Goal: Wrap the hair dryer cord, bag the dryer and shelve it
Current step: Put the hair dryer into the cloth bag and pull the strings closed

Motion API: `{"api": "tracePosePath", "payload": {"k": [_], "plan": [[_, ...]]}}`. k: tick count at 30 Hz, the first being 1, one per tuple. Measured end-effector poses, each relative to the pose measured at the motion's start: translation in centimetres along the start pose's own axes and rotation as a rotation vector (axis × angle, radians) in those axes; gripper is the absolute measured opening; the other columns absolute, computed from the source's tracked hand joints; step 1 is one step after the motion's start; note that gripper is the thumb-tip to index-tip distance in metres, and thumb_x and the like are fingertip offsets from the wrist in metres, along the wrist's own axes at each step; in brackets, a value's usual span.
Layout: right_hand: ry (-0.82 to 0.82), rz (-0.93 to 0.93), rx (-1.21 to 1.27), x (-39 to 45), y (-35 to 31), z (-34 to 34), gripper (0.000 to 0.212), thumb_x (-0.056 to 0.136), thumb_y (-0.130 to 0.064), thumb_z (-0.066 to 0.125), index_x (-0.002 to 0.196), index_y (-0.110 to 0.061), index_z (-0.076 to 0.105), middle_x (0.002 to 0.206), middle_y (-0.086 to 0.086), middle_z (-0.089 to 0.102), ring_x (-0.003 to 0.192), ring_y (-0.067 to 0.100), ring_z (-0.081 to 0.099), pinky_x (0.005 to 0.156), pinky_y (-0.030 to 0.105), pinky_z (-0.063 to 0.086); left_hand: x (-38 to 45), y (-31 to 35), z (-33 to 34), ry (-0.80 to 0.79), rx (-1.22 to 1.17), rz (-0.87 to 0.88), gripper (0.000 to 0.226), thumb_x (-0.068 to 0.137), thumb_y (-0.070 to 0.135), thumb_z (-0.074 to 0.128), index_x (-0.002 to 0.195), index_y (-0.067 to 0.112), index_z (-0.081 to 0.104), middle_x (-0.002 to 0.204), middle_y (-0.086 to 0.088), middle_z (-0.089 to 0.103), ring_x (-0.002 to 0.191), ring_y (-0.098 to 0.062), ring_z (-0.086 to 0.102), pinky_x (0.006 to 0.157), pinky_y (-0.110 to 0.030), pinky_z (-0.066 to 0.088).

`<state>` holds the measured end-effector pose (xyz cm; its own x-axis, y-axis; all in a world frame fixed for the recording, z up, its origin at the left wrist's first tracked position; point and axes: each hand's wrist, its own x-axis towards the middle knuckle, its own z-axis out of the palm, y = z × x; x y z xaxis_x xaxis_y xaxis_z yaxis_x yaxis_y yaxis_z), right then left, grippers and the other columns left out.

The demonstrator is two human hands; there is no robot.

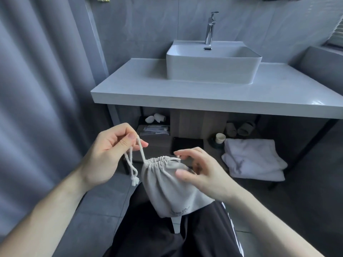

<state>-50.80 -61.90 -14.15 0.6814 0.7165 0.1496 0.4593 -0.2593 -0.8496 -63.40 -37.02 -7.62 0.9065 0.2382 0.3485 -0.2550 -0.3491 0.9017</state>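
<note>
Grey drawstring bag cinched, left hand pinching cord

No text, brand, number or sign can be read anywhere in the head view. The grey fabric drawstring bag carries a faint line of dark print near its bottom edge, but the letters are too small and blurred to make out. The black trousers show white markings along one side, cut off by the forearm and not legible as letters. The flat packets on the dark lower shelf under the white countertop have pale printed faces, yet nothing on them resolves into words.
</note>
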Motion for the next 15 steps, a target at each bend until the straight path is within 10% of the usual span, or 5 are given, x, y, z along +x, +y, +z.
{"api": "tracePosePath", "payload": {"k": [2,5,7,15], "plan": [[-0.081,-0.040,-0.097,0.4,0.3,0.9,0.061,0.079,-0.061,0.084,0.132,-0.034,0.070,0.121,-0.015,0.063,0.100,0.000,0.059,0.087,0.012,0.044,0.6,-0.4,0.1,0.022,-0.053,-0.010,0.036,0.102,0.024,0.051,0.071,0.034,0.067,0.080,0.004,0.073,0.102,-0.026,0.079,0.089,-0.040,0.063],[0.030,-0.112,-0.190,1.3,0.5,2.0,0.020,0.090,-0.044,0.082,0.088,-0.047,0.062,0.086,-0.021,0.060,0.085,0.005,0.054,0.077,0.018,0.042,1.6,-0.8,0.0,0.048,-0.103,-0.020,0.037,0.102,0.023,0.050,0.070,0.031,0.067,0.076,0.005,0.069,0.097,-0.025,0.079,0.081,-0.037,0.065],[0.154,-0.091,-0.170,2.0,1.2,2.0,0.040,0.097,-0.029,0.075,0.070,-0.040,0.049,0.070,-0.013,0.053,0.076,0.010,0.048,0.070,0.023,0.039,2.4,-1.4,-0.5,0.074,-0.092,-0.047,0.038,0.101,0.024,0.051,0.068,0.031,0.066,0.076,0.002,0.072,0.093,-0.025,0.078,0.082,-0.038,0.065],[0.126,0.035,0.408,3.4,2.2,1.2,0.017,0.105,-0.018,0.058,0.096,-0.013,0.071,0.097,-0.004,0.065,0.103,0.013,0.061,0.097,0.032,0.044,2.4,-5.9,-2.1,-0.061,0.718,-0.357,0.018,0.098,0.030,0.059,0.081,0.026,0.059,0.074,0.006,0.066,0.064,-0.018,0.072,0.068,-0.040,0.057]]}}
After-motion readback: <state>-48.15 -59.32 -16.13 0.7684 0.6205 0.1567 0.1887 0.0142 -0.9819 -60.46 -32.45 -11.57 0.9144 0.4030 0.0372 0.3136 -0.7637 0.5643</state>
